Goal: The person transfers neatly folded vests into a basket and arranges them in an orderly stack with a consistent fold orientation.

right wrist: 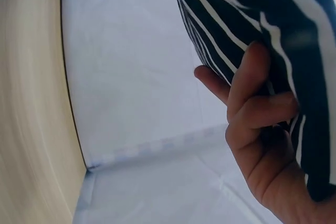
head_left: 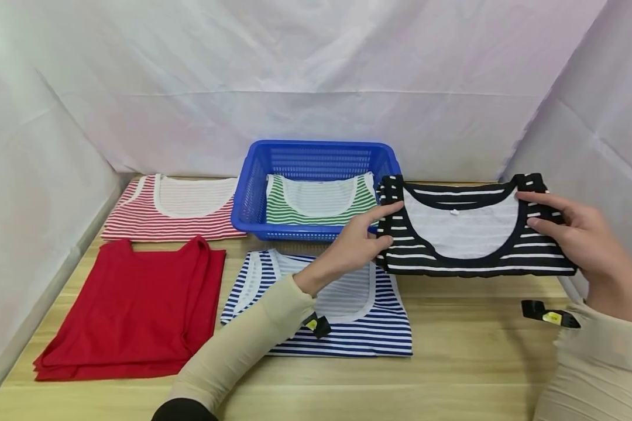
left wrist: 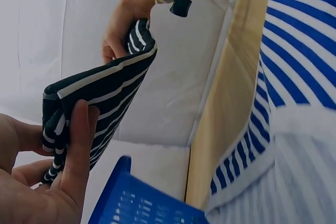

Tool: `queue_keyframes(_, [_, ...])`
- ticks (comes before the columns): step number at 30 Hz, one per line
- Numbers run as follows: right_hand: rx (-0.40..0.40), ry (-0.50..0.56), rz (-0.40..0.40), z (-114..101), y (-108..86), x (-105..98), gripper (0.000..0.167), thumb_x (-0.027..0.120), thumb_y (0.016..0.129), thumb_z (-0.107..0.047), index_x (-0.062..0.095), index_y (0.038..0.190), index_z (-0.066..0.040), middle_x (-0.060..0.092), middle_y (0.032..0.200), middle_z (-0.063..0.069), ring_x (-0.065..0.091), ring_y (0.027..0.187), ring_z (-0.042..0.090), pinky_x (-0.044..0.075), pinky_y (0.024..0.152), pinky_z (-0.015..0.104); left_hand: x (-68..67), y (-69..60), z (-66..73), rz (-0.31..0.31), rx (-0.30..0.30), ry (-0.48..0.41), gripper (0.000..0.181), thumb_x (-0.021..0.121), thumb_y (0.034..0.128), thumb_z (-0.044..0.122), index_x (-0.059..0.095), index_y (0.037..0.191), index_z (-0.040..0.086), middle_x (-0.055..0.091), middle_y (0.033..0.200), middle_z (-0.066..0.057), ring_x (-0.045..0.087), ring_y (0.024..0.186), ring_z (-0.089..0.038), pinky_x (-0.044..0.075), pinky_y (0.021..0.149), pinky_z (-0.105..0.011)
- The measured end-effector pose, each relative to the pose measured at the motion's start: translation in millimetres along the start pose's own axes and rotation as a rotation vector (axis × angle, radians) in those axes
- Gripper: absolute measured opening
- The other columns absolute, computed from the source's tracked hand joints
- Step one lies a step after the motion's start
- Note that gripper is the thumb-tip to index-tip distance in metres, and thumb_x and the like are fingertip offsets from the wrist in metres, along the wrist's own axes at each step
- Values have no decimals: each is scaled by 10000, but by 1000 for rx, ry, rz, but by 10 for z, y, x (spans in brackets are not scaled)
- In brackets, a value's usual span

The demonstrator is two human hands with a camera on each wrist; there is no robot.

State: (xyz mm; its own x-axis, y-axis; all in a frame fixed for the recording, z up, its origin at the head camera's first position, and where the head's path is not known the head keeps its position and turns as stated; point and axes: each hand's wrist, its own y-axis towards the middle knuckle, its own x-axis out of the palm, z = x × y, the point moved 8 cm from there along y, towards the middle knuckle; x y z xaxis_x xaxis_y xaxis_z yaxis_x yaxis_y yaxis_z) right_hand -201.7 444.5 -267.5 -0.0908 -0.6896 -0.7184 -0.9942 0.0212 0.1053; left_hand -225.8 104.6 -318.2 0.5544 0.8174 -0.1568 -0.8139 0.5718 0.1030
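A folded black-and-white striped top [head_left: 463, 266] is held up above the table by both hands, its white inner neckline facing the head camera. My left hand [head_left: 355, 242] grips its left edge, and in the left wrist view the left hand [left wrist: 63, 166] pinches the folded layers between thumb and fingers. At the opposite edge my right hand [head_left: 592, 234] grips the cloth; the right wrist view shows the right hand [right wrist: 262, 129] with fingers against the striped fabric [right wrist: 310, 51]. A blue basket [head_left: 316, 233] beside the top contains a folded green-striped top [head_left: 321, 219].
A red-striped top [head_left: 174, 228] lies left of the basket, with a red garment [head_left: 131, 310] in front of it. Under my left forearm lies a blue-striped top [head_left: 347, 345]. White cloth walls [head_left: 316, 58] surround the wooden table [head_left: 453, 362].
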Motion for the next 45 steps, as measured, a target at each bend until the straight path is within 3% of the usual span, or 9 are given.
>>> queue_keyframes(7, [-62, 103, 74, -160, 95, 142, 295, 672, 990, -72, 724, 1281, -62, 688, 1042, -314, 314, 538, 66, 275, 491, 284, -213, 1, -1, -10, 6, 12, 637, 547, 1003, 31, 433, 1584, 266, 419, 1617, 31, 278, 396, -117, 331, 432, -274])
queue_keyframes(16, [-103, 204, 146, -390, 305, 325, 170, 692, 962, -20, 771, 1106, 25, 744, 933, -269, 378, 576, 9, 303, 503, 243, -624, -47, 12, 71, 10, -10, 631, 568, 986, 34, 487, 1547, 312, 406, 1633, 51, 320, 418, -127, 379, 459, -301])
queue_keyframes(21, [-166, 246, 186, -552, 429, 458, 149, 696, 945, 18, 760, 1065, 80, 620, 602, -189, 195, 429, 100, 213, 433, 343, -869, -102, -28, 113, 16, -44, 623, 575, 988, 15, 506, 1535, 305, 390, 1651, 91, 287, 428, -137, 357, 461, -276])
queue_keyframes(26, [-141, 254, 169, -684, 534, 624, 210, 714, 958, -58, 768, 1149, 10, 689, 829, -221, 245, 411, 84, 257, 425, 295, -1093, -158, -72, 159, 8, -64, 600, 579, 991, 19, 529, 1521, 296, 396, 1647, 107, 261, 449, -148, 384, 471, -289])
queue_keyframes(30, [-141, 185, 101, -799, 605, 777, 308, 734, 951, -102, 733, 1254, -47, 674, 1145, -237, 534, 824, -10, 379, 617, 177, -1270, -198, -83, 170, 8, -89, 593, 570, 988, 18, 527, 1524, 270, 373, 1656, 115, 293, 440, -151, 550, 516, -395])
queue_keyframes(33, [-164, 172, 42, -891, 646, 888, 393, 726, 932, -69, 691, 1324, -65, 632, 1296, -207, 480, 1198, 17, 375, 814, 131, -1422, -226, -96, 181, 1, -69, 598, 571, 982, 28, 528, 1522, 282, 370, 1654, 125, 305, 436, -146, 592, 576, -449])
queue_keyframes(36, [-176, 186, -11, -977, 683, 992, 444, 681, 924, -21, 657, 1365, -66, 608, 1409, -77, 431, 1312, 8, 356, 934, 144, -1581, -258, -120, 212, -17, -8, 603, 592, 967, 51, 538, 1514, 301, 389, 1645, 125, 287, 455, -136, 547, 583, -345])
queue_keyframes(41, [-182, 150, -64, -1100, 788, 1164, 475, 662, 925, -6, 628, 1393, -86, 542, 1510, 99, 441, 1146, -42, 350, 902, 174, -1790, -303, -172, 258, -33, 22, 610, 624, 937, 64, 554, 1506, 272, 418, 1635, 97, 365, 541, -121, 445, 615, -247])
queue_keyframes(45, [-183, 139, -81, -1168, 875, 1280, 463, 686, 931, -16, 618, 1382, -93, 510, 1529, 138, 485, 731, -21, 416, 655, 181, -1904, -334, -194, 286, -24, -26, 629, 662, 909, 66, 560, 1505, 240, 411, 1638, 66, 515, 689, -135, 465, 702, -256])
